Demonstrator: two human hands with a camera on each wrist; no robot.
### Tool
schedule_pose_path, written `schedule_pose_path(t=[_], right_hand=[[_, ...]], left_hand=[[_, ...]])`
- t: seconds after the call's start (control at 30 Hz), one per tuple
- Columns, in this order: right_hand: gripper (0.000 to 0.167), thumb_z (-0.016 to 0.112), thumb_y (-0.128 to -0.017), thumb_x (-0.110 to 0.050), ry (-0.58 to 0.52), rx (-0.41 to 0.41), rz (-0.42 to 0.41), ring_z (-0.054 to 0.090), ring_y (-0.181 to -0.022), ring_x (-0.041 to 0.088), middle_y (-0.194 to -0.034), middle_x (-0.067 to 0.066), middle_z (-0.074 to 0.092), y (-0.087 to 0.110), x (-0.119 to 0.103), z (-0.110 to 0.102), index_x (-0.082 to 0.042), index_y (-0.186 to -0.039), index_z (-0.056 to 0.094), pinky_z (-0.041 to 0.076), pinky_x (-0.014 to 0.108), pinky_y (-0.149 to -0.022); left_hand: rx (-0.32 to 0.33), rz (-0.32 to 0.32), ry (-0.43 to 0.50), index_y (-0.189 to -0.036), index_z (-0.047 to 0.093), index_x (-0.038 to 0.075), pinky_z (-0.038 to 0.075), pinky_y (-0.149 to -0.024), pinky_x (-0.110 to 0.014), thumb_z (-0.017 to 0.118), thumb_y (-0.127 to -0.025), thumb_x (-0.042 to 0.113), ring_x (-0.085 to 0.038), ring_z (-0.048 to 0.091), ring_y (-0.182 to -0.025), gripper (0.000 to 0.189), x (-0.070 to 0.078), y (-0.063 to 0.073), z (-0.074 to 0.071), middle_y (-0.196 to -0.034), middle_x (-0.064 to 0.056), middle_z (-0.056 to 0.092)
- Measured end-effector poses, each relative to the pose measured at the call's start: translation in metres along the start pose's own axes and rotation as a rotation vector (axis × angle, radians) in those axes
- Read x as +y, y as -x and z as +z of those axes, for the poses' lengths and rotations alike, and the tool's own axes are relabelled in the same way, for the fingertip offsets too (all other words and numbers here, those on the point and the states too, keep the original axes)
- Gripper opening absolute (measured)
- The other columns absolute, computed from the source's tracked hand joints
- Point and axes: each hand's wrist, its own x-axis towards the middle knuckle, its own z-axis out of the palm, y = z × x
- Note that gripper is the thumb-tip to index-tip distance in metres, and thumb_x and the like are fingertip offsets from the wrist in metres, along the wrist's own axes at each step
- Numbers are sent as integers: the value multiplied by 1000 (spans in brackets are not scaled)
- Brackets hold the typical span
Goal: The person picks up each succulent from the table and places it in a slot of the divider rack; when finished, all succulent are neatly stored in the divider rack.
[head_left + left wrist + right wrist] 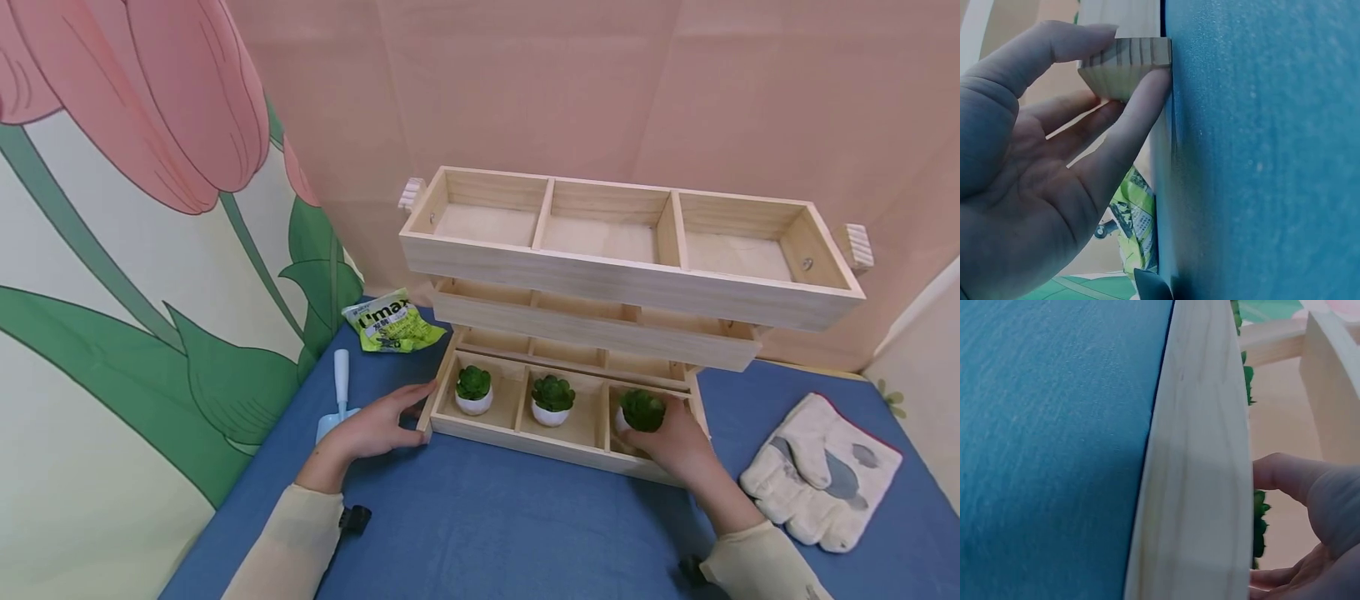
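A tiered wooden planter stand (525, 447) has a low front box split into three compartments. One small artificial succulent in a white pot (474, 392) sits in the left compartment and another succulent (552, 399) in the middle one. My right hand (681, 442) reaches into the right compartment, thumb and fingers round a third potted succulent (642, 409); the front board hides its pot in the right wrist view. With thumb and fingers, my left hand (381, 427) pinches the stand's left front corner, where the wooden rail end (1125, 53) shows in the left wrist view.
Two higher wooden boxes, the top box (630, 267) among them, overhang the front one. On the blue cloth (525, 533) lie a green packet (393, 322), a light blue small shovel (342, 383) behind my left wrist, and white work gloves (821, 471) at the right.
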Motion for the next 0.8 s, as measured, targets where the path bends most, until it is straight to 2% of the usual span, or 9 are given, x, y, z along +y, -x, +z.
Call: schedule_pose_path(t=[0.07, 0.17, 0.23, 0.3, 0.4, 0.47, 0.6, 0.7, 0.8], right_hand=[[116, 78, -93, -48, 6, 1, 11, 47, -140, 60, -160, 45, 34, 3, -2, -3, 15, -164, 11, 52, 66, -103], [122, 81, -91, -49, 11, 20, -2, 54, -135, 58, -157, 45, 39, 9, -5, -8, 15, -165, 7, 56, 63, -97], [119, 81, -91, -44, 20, 37, -28, 62, -119, 54, -145, 45, 51, 14, -5, -11, 15, -165, 8, 58, 56, -86], [113, 81, -91, -38, 51, 56, -66, 65, -112, 51, -139, 43, 55, 20, -6, -16, 16, -164, 12, 58, 54, -81], [99, 73, -98, -32, 102, 63, -132, 63, -114, 53, -137, 43, 56, 31, -9, -27, 18, -162, 17, 57, 57, -84], [87, 67, -105, -34, 147, 69, -173, 60, -125, 56, -145, 43, 52, 40, -10, -35, 18, -160, 25, 57, 62, -90], [67, 53, -112, -38, 272, 115, -220, 62, -122, 58, -141, 42, 57, 54, -13, -51, 17, -151, 46, 56, 65, -89], [59, 54, -112, -35, 396, 184, -233, 62, -119, 60, -134, 41, 63, 61, -12, -61, 16, -139, 59, 54, 68, -90], [52, 59, -109, -31, 503, 244, -241, 62, -116, 61, -126, 40, 66, 67, -9, -69, 16, -130, 65, 51, 70, -93]], left_hand=[[0, -1, -3, -171, 28, 17, 51, -113, -55, 77, -97, 22, -37, 59, -144, 89, 1, 0, -1, -173, -17, 35], [-3, 5, -20, -171, 27, 16, 51, -114, -56, 77, -97, 22, -37, 59, -143, 89, 2, 0, -1, -173, -18, 35], [-5, 7, -35, -171, 26, 15, 51, -115, -56, 76, -97, 22, -37, 59, -143, 90, 3, 0, -2, -173, -18, 35], [-8, 15, -49, -171, 26, 13, 51, -114, -56, 76, -97, 22, -37, 60, -142, 90, 3, 0, -2, -173, -19, 35], [-9, 26, -58, -170, 27, 9, 53, -112, -55, 77, -97, 22, -37, 62, -139, 90, 3, -1, -2, -171, -22, 36], [-11, 27, -58, -170, 28, 8, 54, -110, -54, 78, -96, 23, -36, 63, -137, 91, 4, -1, -3, -170, -22, 38], [-10, 10, -72, -170, 28, 7, 58, -103, -51, 78, -97, 36, -35, 65, -134, 93, 5, 0, -6, -169, -23, 40], [37, 12, -110, -169, 31, 6, 57, -105, -53, 68, -103, 48, -35, 66, -134, 86, 10, 3, -10, -167, -23, 44], [129, 32, -167, -165, 40, 6, 50, -114, -57, 54, -109, 54, -39, 61, -142, 75, 18, 7, -15, -165, -20, 49]])
